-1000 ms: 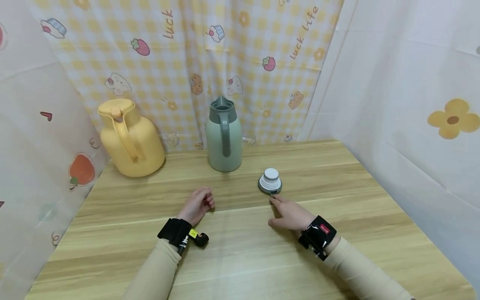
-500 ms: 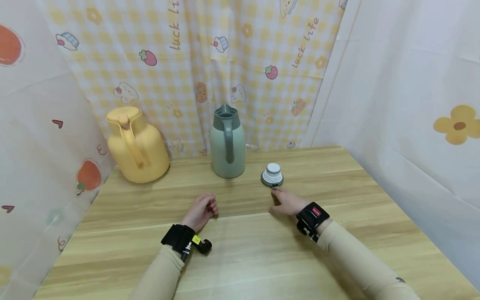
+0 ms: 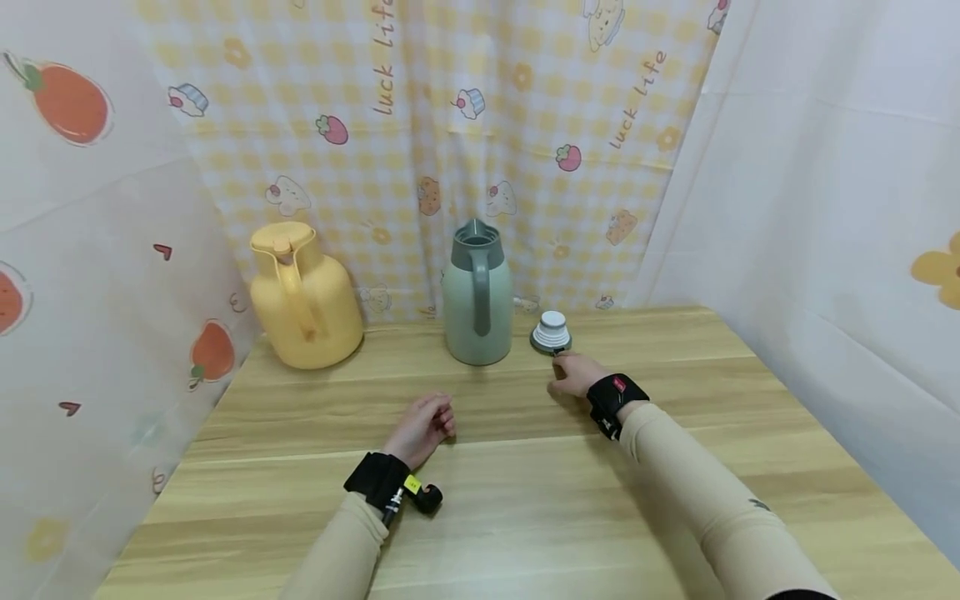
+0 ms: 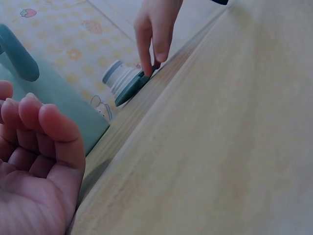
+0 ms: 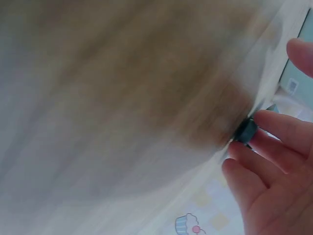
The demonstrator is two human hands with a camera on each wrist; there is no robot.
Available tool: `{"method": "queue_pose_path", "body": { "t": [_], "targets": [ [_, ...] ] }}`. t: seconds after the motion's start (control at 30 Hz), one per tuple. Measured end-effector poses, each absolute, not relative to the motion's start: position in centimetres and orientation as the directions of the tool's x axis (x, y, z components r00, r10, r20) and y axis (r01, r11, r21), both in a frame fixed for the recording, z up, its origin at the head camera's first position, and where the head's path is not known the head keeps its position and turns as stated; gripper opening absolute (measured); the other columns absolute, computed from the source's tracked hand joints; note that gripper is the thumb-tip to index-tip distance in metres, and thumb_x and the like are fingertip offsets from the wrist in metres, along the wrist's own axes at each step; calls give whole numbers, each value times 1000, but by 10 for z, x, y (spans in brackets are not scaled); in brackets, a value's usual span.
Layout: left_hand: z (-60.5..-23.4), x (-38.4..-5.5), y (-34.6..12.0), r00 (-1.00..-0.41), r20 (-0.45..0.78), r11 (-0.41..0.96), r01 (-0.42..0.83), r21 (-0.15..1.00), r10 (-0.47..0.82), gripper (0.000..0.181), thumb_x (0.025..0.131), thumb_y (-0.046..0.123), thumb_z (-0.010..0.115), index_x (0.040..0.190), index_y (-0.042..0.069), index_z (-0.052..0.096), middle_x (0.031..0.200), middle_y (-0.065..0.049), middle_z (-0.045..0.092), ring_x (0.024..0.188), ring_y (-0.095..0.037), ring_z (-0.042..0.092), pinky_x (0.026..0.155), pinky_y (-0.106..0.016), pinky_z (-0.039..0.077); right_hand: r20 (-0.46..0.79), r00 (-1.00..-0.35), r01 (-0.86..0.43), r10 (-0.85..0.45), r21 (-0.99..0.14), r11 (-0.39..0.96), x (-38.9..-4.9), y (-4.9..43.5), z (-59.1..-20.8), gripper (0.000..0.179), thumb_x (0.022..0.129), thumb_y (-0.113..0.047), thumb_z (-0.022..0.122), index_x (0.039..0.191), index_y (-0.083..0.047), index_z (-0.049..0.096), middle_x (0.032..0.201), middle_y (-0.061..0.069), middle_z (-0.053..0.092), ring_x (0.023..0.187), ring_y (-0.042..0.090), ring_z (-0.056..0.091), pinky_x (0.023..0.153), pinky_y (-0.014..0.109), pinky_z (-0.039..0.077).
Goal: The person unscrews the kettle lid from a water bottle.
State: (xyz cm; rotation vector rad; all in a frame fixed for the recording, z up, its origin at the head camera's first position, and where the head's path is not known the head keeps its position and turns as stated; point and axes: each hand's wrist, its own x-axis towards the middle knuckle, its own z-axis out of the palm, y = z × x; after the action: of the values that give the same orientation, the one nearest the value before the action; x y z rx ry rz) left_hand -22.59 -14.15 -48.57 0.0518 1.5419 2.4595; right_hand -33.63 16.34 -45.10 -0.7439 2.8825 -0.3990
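A jug lid (image 3: pixel 551 335) with a white stepped plug and grey-green rim lies plug side up on the table. My right hand (image 3: pixel 580 373) reaches to its near edge. In the right wrist view, its fingers (image 5: pixel 281 128) touch the lid's dark green tab (image 5: pixel 246 131), with the thumb held apart. A pale green thermos jug (image 3: pixel 480 312) stands left of the lid, its neck uncovered and its handle facing me. My left hand (image 3: pixel 422 429) rests on the table in front of the jug, fingers loosely curled in the left wrist view and holding nothing.
A yellow jug (image 3: pixel 311 308) with its lid on stands at the back left. A patterned curtain (image 3: pixel 405 167) hangs right behind the wood-grain table (image 3: pixel 525 517), and white cloth (image 3: pixel 810 208) borders the right side.
My right hand has moved away from me, and the lid has slid with it toward the table's back edge. My left hand stays in place; the head view has shifted.
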Motion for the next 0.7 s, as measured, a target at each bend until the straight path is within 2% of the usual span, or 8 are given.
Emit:
{"method": "queue_pose_path", "body": {
  "t": [0.33,0.47,0.53,0.6,0.67,0.7],
  "targets": [
    [-488,-225,-138,-967,-89,-412,-184,893,239,27,102,11,43,75,9,40,71,-1,37,64,-14,41,62,-27,38,-24,-865,-476,-501,-278,834,-343,160,-448,48,89,-28,66,122,8,60,133,31,49,120,43,50,100,48,41],
    [-487,-226,-142,-968,-69,-410,-167,897,243,27,103,11,43,76,10,40,72,-1,37,65,-14,41,63,-27,38,82,-851,-514,-519,-326,793,-326,160,-436,43,91,-26,64,120,6,62,131,29,52,116,43,54,97,50,43],
    [-488,-222,-143,-966,-67,-410,-169,896,251,28,103,12,42,75,10,40,72,-1,37,65,-14,42,64,-27,38,136,-838,-526,-529,-462,714,-305,163,-436,42,93,-24,62,122,7,61,126,26,58,111,38,58,93,48,46],
    [-488,-218,-147,-965,-71,-408,-173,897,253,29,103,12,41,75,10,40,71,-1,37,65,-14,42,64,-27,38,131,-820,-465,-557,-721,514,-280,163,-442,42,96,-21,59,124,9,58,123,26,59,108,36,61,91,46,49],
    [-488,-214,-152,-968,-83,-413,-178,893,236,30,103,11,41,73,10,40,70,-1,37,65,-14,42,64,-27,39,109,-787,-277,-607,-942,191,-257,163,-456,42,100,-20,52,128,11,53,124,26,59,107,33,62,91,44,49],
    [-488,-212,-155,-971,-87,-414,-176,893,223,30,103,11,41,73,9,40,70,-1,37,64,-14,42,64,-27,39,89,-765,-137,-638,-990,26,-247,163,-463,41,103,-19,46,130,11,50,126,27,57,110,33,60,94,44,48]
  ]
}}
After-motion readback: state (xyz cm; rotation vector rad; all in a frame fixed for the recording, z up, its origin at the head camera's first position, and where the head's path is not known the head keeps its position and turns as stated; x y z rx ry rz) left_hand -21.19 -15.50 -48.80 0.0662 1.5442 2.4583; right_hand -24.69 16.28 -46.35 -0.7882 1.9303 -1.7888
